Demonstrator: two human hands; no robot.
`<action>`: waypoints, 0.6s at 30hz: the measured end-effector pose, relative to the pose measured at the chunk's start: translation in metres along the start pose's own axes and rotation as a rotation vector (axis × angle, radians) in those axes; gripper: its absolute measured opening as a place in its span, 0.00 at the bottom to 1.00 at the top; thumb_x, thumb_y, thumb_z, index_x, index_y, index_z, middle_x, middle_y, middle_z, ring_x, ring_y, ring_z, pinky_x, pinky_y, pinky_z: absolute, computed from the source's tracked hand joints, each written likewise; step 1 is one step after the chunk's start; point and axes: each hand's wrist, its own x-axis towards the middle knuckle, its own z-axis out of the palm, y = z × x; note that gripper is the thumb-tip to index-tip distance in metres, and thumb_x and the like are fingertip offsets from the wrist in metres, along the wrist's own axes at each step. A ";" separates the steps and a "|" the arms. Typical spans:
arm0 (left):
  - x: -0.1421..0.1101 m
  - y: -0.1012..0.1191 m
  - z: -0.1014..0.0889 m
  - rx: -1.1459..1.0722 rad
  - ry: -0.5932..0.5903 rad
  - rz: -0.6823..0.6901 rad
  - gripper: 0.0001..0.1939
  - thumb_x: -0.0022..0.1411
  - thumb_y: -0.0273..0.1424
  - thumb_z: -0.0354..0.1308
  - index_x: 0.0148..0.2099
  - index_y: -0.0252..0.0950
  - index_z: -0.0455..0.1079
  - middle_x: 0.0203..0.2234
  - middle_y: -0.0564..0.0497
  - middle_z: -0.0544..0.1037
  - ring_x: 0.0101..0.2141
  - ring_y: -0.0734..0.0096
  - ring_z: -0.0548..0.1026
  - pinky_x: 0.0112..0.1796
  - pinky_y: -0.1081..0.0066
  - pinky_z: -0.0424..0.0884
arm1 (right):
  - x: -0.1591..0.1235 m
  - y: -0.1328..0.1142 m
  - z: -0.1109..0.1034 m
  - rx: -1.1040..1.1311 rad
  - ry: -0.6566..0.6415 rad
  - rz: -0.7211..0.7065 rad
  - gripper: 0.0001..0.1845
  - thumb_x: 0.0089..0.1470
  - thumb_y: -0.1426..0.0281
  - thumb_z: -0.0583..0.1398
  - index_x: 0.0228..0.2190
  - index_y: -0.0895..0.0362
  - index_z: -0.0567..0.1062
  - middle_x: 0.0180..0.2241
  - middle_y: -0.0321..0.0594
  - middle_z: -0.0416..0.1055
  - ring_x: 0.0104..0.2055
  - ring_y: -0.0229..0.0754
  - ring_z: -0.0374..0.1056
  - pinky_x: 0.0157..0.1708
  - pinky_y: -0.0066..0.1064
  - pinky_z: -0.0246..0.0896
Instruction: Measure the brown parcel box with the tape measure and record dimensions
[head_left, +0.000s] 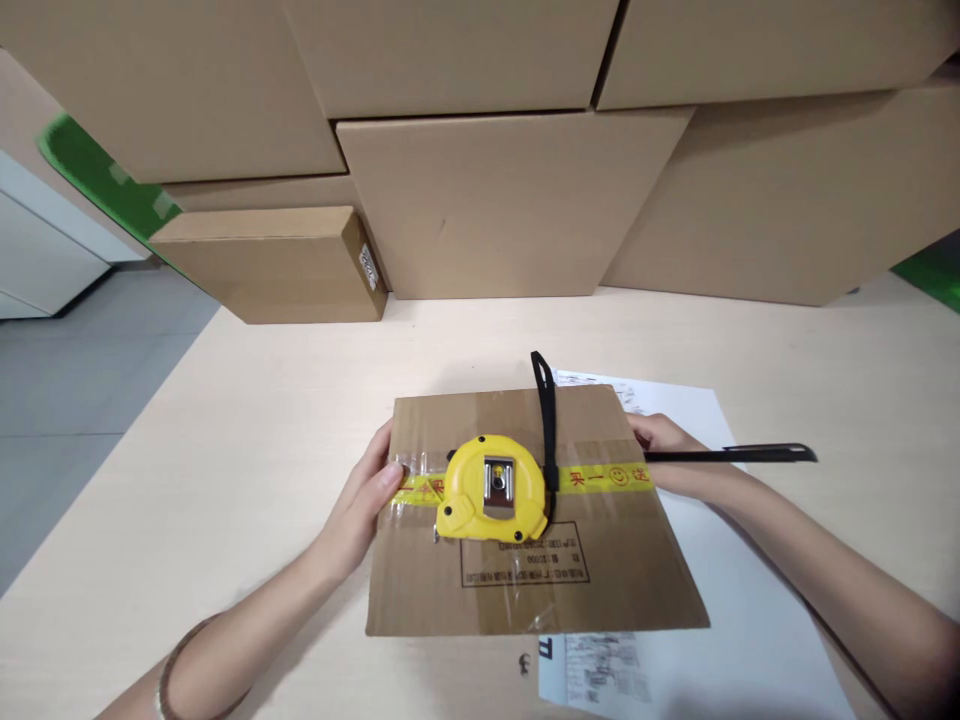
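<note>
A taped cardboard box (630, 560) is held level between my two hands. My left hand (365, 500) grips its left side, with the thumb on the top edge and the fingers down the side. My right hand (664, 445) closes on the right edge, its fingertips partly hidden by the box. A black pen (735, 455) sticks out to the right from that hand. On top of the box lies a yellow tape measure (469, 480) with a metal belt clip. Its black wrist strap (547, 420) reaches past the far edge. Yellow printed tape (592, 478) runs across the box.
Printed paper sheets (750, 580) lie on the pale table (300, 390), partly under the box. Large cardboard boxes (510, 210) are stacked along the back. A smaller carton (285, 280) stands in front of them at the left.
</note>
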 end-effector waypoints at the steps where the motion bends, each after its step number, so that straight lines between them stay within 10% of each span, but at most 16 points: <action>1: 0.000 0.000 0.000 -0.005 -0.004 -0.001 0.29 0.68 0.48 0.57 0.67 0.46 0.66 0.65 0.49 0.71 0.64 0.48 0.68 0.64 0.57 0.62 | 0.000 0.000 0.000 -0.001 0.000 0.001 0.15 0.47 0.61 0.70 0.24 0.53 0.70 0.22 0.33 0.68 0.26 0.38 0.63 0.24 0.30 0.60; 18: 0.000 0.003 0.000 -0.001 -0.023 -0.001 0.28 0.68 0.46 0.57 0.67 0.44 0.67 0.65 0.49 0.72 0.65 0.45 0.67 0.64 0.55 0.64 | -0.001 -0.001 -0.001 -0.002 -0.003 0.013 0.16 0.47 0.60 0.71 0.24 0.54 0.71 0.24 0.34 0.68 0.27 0.39 0.63 0.25 0.31 0.60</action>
